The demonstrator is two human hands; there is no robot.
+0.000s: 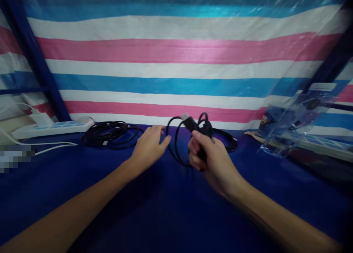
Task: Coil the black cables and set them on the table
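Note:
My right hand [208, 152] is closed around a bundled black cable [176, 150]. One plug [189, 121] with a pale end cap sticks up past the thumb, and loops of the cable hang out to the left. Just left of those loops, my left hand [150, 144] is held over the table with its fingers apart and nothing in them. Beside the left hand lies a coil of black cable [109, 135] with small pale ends. Partly hidden behind my right hand is another black cable coil [230, 141].
A white power strip [66, 126] with a white charger [41, 118] lies at the left. At the right stand a clear plastic container [278, 144] and another pale power strip [325, 146]. Striped sheeting [165, 51] hangs behind the blue table [171, 216].

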